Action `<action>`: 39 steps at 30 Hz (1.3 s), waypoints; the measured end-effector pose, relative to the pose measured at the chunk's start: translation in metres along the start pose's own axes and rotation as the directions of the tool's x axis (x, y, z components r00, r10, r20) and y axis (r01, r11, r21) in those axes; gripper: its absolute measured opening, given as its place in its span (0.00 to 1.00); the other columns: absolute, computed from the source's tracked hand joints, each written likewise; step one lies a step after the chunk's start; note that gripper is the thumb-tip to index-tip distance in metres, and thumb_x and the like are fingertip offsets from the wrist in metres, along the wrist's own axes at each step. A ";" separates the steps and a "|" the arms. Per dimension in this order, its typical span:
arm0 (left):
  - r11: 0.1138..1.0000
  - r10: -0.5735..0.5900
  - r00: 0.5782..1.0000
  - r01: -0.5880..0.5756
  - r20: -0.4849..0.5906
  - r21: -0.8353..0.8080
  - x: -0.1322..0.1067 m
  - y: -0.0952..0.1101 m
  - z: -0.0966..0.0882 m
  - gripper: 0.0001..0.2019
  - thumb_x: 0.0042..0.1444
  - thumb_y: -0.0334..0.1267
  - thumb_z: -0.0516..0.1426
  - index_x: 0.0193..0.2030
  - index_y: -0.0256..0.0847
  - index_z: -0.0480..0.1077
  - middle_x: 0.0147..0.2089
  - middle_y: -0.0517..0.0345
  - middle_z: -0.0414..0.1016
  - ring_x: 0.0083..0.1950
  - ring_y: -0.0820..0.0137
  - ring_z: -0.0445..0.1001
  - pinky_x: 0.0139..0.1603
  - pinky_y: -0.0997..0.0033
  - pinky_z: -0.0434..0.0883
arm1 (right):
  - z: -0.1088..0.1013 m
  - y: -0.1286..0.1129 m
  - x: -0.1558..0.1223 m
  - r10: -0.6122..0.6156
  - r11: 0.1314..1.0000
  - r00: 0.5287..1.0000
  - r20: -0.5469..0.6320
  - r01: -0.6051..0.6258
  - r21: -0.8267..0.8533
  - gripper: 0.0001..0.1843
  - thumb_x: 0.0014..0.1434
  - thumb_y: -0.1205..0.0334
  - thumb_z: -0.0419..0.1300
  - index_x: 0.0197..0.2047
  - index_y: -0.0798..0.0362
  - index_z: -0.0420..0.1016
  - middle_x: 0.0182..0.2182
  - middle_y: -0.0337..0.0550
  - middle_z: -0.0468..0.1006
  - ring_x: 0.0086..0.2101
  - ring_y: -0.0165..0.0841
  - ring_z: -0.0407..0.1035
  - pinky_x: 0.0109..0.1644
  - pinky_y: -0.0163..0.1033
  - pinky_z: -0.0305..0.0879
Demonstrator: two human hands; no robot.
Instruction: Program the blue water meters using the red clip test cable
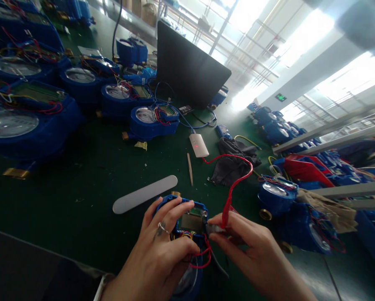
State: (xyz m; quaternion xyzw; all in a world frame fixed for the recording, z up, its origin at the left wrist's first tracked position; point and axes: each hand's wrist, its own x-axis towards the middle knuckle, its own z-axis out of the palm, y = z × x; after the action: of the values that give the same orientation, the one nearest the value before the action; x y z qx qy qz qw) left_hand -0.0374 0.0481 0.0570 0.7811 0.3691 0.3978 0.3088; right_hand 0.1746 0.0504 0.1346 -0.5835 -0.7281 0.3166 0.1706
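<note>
In front of me lies a blue water meter (187, 281) with its housing open, showing a circuit board and small display (191, 221) and loose red and yellow wires. My left hand (162, 246) spreads over its left side, fingertips on the rim and thumb at the wires, gripping it. On the right of the housing, my right hand (247, 242) pinches a grey connector (215, 228) at the end of a red cable (234, 184). The connector's tip is against the meter's edge; whether it is inserted is hidden. The cable runs to a white adapter box (199, 145) with a red light.
A grey flat strip (145, 194) and a wooden stick (190, 169) lie beyond the meter. Several open blue meters (154, 121) line the left. A dark laptop (187, 62) stands behind, a dark cloth (234, 161) beside the cable. More meters (275, 194) crowd the right.
</note>
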 end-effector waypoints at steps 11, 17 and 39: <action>1.000 -0.005 1.000 0.005 0.004 -0.002 0.000 0.001 -0.001 0.13 0.62 0.27 0.54 0.39 0.49 0.76 0.71 0.61 0.58 0.72 0.63 0.55 0.73 0.49 0.48 | 0.000 -0.003 0.001 -0.011 1.000 1.000 -0.020 0.011 -0.006 0.04 0.61 0.68 0.61 0.39 0.51 0.76 0.32 0.39 0.79 0.28 0.31 0.77 0.29 0.31 0.72; 1.000 -0.026 0.999 0.026 -0.027 0.006 0.002 0.007 -0.001 0.14 0.62 0.25 0.52 0.37 0.49 0.74 0.72 0.64 0.54 0.73 0.67 0.53 0.74 0.57 0.45 | 0.000 -0.004 0.002 -0.025 1.000 0.999 -0.029 0.025 -0.001 0.03 0.61 0.68 0.61 0.38 0.52 0.76 0.32 0.39 0.80 0.28 0.30 0.76 0.30 0.30 0.72; 0.999 0.036 0.999 -0.037 -0.039 -0.040 0.003 0.001 0.003 0.11 0.66 0.29 0.52 0.39 0.47 0.74 0.75 0.65 0.47 0.75 0.70 0.47 0.74 0.64 0.35 | 0.002 -0.001 0.002 -0.038 0.999 0.999 -0.032 0.039 0.020 0.04 0.61 0.69 0.61 0.37 0.51 0.76 0.32 0.37 0.80 0.28 0.27 0.77 0.31 0.26 0.72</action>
State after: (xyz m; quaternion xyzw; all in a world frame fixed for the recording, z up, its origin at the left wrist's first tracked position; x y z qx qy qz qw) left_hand -0.0335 0.0495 0.0573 0.7736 0.3525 0.4257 0.3100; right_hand 0.1728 0.0515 0.1335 -0.5726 -0.7330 0.3116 0.1943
